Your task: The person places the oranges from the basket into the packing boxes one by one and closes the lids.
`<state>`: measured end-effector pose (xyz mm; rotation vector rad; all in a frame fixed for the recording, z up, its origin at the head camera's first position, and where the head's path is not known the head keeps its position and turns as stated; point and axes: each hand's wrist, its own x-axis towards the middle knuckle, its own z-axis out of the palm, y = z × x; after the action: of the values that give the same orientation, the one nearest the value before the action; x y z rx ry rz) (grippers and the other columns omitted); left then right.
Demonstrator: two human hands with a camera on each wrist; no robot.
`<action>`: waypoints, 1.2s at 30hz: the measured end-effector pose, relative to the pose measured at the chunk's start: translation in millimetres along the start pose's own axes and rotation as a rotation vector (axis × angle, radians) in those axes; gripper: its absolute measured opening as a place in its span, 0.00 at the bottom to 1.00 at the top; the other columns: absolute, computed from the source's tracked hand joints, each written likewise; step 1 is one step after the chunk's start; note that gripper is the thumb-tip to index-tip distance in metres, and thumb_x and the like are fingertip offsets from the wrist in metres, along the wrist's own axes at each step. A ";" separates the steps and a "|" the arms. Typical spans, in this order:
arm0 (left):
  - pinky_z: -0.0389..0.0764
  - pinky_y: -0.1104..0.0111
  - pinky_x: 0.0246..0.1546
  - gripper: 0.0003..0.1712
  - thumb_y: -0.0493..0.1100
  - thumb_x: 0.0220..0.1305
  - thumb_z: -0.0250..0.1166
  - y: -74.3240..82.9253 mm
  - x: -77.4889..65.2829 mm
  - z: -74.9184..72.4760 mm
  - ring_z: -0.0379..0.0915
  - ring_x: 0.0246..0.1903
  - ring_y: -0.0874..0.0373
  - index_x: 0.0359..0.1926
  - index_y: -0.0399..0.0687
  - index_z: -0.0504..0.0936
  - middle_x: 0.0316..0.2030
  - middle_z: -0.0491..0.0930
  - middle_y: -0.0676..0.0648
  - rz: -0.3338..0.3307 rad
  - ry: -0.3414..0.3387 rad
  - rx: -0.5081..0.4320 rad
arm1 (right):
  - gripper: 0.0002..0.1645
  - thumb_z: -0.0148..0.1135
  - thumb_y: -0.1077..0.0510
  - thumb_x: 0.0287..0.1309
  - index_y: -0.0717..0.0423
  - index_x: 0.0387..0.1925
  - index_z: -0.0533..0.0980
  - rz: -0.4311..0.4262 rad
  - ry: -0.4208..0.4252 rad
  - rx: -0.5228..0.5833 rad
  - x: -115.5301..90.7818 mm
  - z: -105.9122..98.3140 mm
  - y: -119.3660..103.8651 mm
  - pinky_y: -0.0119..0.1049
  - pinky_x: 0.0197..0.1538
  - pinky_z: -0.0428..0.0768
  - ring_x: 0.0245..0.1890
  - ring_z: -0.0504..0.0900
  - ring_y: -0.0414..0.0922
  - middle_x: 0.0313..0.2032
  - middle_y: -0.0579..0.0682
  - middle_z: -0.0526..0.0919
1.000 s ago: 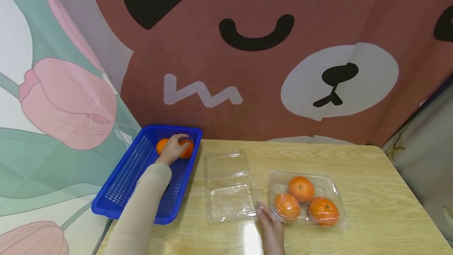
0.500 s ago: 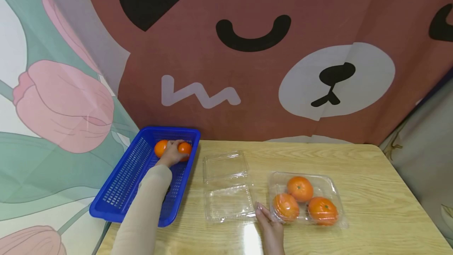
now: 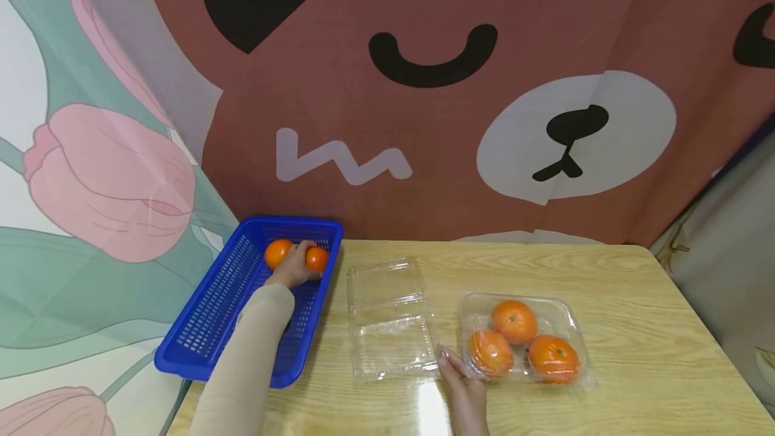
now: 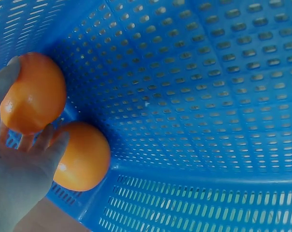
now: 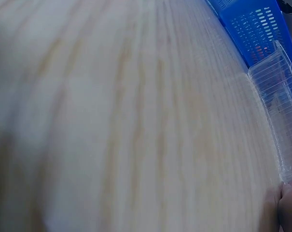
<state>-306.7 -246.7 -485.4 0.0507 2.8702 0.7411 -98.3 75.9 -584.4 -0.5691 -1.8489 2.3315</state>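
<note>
In the blue basket [image 3: 242,301], my left hand [image 3: 292,268] holds an orange [image 3: 317,259] at the back right, its thumb and fingers around the fruit. A second orange [image 3: 278,253] lies just beside that hand; in the left wrist view this orange [image 4: 83,157] touches the fingertips. My right hand [image 3: 463,389] rests on the table, its fingertips at the near right corner of an unfolded clear plastic clamshell [image 3: 390,345]. Right of that hand sits a clear clamshell box [image 3: 572,328] with three oranges [image 3: 514,321] in it. Part of my right hand is hidden in its wrist view.
The light wooden table [image 3: 636,342] carries the basket and both clamshells. A curtain [image 3: 387,221] with a bear print hangs along the table's back edge. A flower-print cloth [image 3: 121,288] closes off the left side beside the basket.
My left hand has moved down over the right-hand orange and taken hold of it, where it earlier reached over it. The right hand and both clamshells stay put.
</note>
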 end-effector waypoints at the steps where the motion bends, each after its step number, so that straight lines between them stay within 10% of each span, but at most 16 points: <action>1: 0.65 0.45 0.55 0.42 0.43 0.48 0.73 -0.5 0.2 0.4 0.65 0.54 0.37 0.62 0.42 0.61 0.56 0.64 0.31 -0.001 -0.005 -0.008 | 0.27 0.63 0.55 0.57 0.70 0.53 0.73 0.002 0.003 -0.002 -0.1 -0.2 -0.1 0.21 0.49 0.70 0.46 0.77 0.30 0.47 0.46 0.82; 21: 0.71 0.44 0.47 0.45 0.55 0.48 0.71 -8.8 -3.1 -25.5 0.70 0.48 0.40 0.63 0.45 0.61 0.53 0.69 0.35 0.073 0.150 0.047 | 0.27 0.63 0.56 0.57 0.71 0.53 0.72 0.015 -0.007 0.037 -0.6 0.3 -0.4 0.22 0.48 0.71 0.46 0.78 0.31 0.44 0.40 0.83; 36: 0.73 0.47 0.41 0.45 0.65 0.49 0.66 61.6 -39.5 -48.0 0.73 0.46 0.47 0.64 0.55 0.61 0.54 0.71 0.45 0.167 0.256 0.093 | 0.26 0.62 0.57 0.57 0.72 0.53 0.72 -0.001 -0.007 0.026 -1.0 1.6 -1.2 0.21 0.49 0.70 0.46 0.78 0.30 0.44 0.43 0.83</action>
<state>-277.1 -218.8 -408.0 0.2254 3.1748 0.6878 -98.2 74.5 -582.7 -0.5578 -1.8188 2.3562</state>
